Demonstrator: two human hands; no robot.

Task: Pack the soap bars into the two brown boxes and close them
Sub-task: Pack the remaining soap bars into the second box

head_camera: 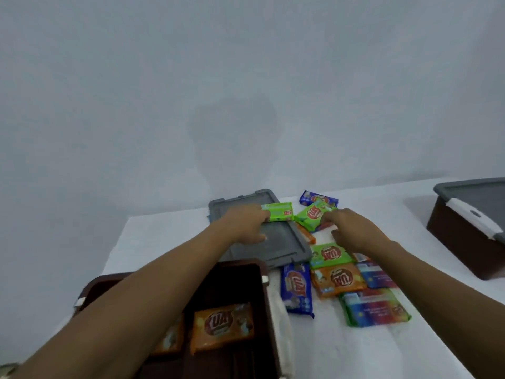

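Meanwhile each hand's fingers pinch green soap: left hand (250,224), right hand (352,228).

A white table (341,351) carries everything. At its near left stands an open brown box (262,310), and a grey lid (276,247) lies flat just beyond it. Wrapped soap bars (338,280) in green, orange and blue are scattered to the lid's right. A closed brown box (461,242) with a grey lid stands at the far right, well apart.

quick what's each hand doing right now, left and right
Left hand: closed on a green soap bar above the grey lid.
Right hand: closed on another green soap bar at the pile.
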